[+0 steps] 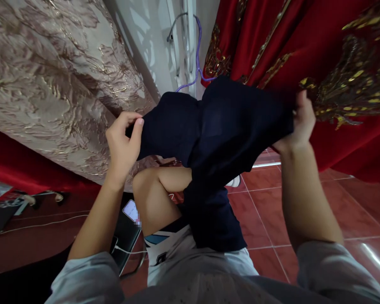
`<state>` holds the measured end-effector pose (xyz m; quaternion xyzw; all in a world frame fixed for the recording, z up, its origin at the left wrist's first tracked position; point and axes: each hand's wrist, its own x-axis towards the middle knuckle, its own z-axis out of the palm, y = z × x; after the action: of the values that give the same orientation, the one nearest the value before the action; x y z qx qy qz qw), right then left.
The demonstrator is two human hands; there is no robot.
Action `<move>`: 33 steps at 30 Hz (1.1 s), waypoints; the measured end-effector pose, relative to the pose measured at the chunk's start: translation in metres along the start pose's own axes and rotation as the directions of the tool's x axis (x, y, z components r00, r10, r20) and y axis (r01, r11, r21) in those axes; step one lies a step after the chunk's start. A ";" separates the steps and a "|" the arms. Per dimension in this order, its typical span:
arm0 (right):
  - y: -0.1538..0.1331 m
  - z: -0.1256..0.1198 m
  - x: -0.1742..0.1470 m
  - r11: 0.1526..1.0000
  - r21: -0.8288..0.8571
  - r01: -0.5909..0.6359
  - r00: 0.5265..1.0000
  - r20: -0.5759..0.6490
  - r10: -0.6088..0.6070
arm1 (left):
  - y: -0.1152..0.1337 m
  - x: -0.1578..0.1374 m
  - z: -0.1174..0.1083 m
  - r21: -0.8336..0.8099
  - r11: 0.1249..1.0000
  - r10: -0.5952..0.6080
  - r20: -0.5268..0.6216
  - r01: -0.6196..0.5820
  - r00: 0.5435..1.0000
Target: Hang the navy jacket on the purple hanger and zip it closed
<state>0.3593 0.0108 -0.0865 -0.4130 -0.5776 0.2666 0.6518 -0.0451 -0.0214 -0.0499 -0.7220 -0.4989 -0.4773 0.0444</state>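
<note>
A dark navy garment (221, 122) is stretched between my hands, with its lower part draped over my lap. I cannot tell from its folds what kind of garment it is. My left hand (125, 137) pinches its left edge between thumb and fingers. On the far side, my right hand (300, 120) grips the right edge, its fingers partly hidden by the dark cloth and slightly blurred. Just beyond the garment's upper edge is a purple hanger (198, 63) with a grey hook; its lower ends pass out of sight behind the cloth.
Textured beige-pink fabric (66, 76) hangs on the left, and red fabric with gold sequins (304, 55) on the right. White metal posts (190, 38) stand between them. A lit phone (131, 210) lies beside my leg near a white cable (129, 252). The floor has red tiles (266, 215).
</note>
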 end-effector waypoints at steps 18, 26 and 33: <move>-0.071 0.051 -0.102 0.946 -0.026 0.323 0.768 0.592 -0.246 | 0.086 -0.026 0.011 -0.562 0.775 -0.103 0.340 0.290 0.935; -0.032 0.073 -0.114 0.972 -0.174 0.157 0.420 0.903 0.093 | 0.042 -0.080 -0.039 -0.133 0.954 -0.147 0.577 0.270 0.803; -0.005 0.070 -0.072 0.963 -0.179 0.200 0.842 0.534 -0.075 | 0.024 -0.056 -0.085 0.021 0.997 -0.071 0.593 0.073 0.802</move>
<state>0.2771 -0.0352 -0.1217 -0.3540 -0.7877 0.2531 0.4361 -0.0840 -0.1171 -0.0352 -0.8154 -0.5143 -0.2300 -0.1329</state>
